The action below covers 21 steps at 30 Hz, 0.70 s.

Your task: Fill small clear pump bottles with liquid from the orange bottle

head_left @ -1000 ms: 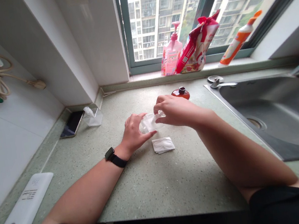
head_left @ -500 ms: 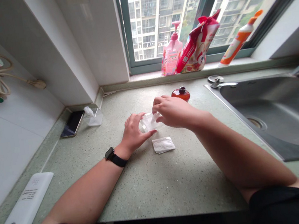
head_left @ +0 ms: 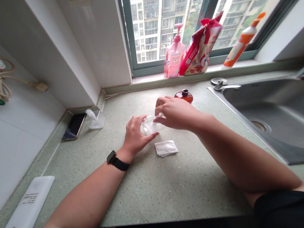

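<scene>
My left hand (head_left: 136, 134) curves around a small clear container (head_left: 147, 128) on the counter, thumb at its near side and fingers at its far side. Over its right part, my right hand (head_left: 175, 112) is closed in a pinch. A thin white tissue (head_left: 153, 122) shows in the container below the right fingertips, which partly hide it. A folded white tissue (head_left: 166, 148) lies just in front of the container. Behind the right hand stands a reddish-brown bottle (head_left: 184, 97) with an uncapped dark neck, its lower part partly covered.
At the left are a phone (head_left: 74, 126), a small clear box (head_left: 96, 122) with white material in it and a white power bank (head_left: 26, 209). A steel sink (head_left: 286, 116) lies at the right. A pink pump bottle (head_left: 174, 59), a red bag (head_left: 199, 49) and an orange-white bottle (head_left: 240, 44) line the windowsill.
The right fingers have shifted slightly over the container, and less of the white tissue shows beneath them. The left hand keeps its place around the container.
</scene>
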Each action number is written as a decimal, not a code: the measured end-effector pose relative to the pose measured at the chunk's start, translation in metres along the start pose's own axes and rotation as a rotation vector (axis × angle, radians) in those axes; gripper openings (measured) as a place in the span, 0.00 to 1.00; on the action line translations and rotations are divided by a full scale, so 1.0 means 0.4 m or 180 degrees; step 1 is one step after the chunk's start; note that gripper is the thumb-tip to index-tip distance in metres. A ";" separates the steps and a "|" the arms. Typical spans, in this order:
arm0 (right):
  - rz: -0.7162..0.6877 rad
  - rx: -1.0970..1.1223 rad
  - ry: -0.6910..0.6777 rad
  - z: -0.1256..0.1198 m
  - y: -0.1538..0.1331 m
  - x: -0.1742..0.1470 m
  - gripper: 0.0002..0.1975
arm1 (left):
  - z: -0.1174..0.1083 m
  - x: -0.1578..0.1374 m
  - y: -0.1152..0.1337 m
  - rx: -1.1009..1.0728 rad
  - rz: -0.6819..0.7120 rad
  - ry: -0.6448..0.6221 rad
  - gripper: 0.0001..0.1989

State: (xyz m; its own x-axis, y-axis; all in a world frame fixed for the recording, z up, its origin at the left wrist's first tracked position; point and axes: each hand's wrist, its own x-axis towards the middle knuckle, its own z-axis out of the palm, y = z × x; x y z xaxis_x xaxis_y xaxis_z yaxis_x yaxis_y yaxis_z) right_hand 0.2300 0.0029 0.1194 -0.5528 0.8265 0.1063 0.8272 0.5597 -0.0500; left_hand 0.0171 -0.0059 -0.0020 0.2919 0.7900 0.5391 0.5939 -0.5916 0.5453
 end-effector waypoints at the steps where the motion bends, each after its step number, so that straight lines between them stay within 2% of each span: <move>1: 0.0042 0.0135 0.0121 -0.006 0.005 -0.002 0.15 | -0.001 0.000 -0.001 -0.0011 -0.0001 0.0036 0.35; 5: 0.0221 0.0581 0.0815 -0.027 0.042 -0.010 0.19 | -0.001 0.001 -0.005 -0.0123 -0.0066 0.0179 0.36; 7: 0.0255 0.0678 0.0952 -0.035 0.065 -0.016 0.17 | 0.001 0.002 -0.008 -0.0224 -0.0123 0.0255 0.37; 12: -0.0278 0.0908 0.0357 -0.054 0.093 -0.032 0.30 | 0.003 0.006 -0.011 -0.0448 -0.0180 0.0242 0.36; 16: -0.0601 0.0909 0.0212 -0.065 0.084 -0.029 0.19 | -0.001 0.006 -0.009 -0.0497 -0.0127 0.0150 0.35; 21: -0.0485 0.0793 0.0216 -0.058 0.077 -0.020 0.10 | -0.002 0.005 -0.007 -0.0565 -0.0032 0.0076 0.35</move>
State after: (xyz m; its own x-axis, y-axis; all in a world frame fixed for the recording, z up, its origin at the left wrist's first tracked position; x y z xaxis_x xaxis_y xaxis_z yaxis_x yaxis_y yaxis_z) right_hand 0.2621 0.0119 0.1401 -0.6536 0.7307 0.1972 0.6804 0.6814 -0.2696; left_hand 0.0155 -0.0028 -0.0021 0.2675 0.7932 0.5471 0.4543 -0.6045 0.6543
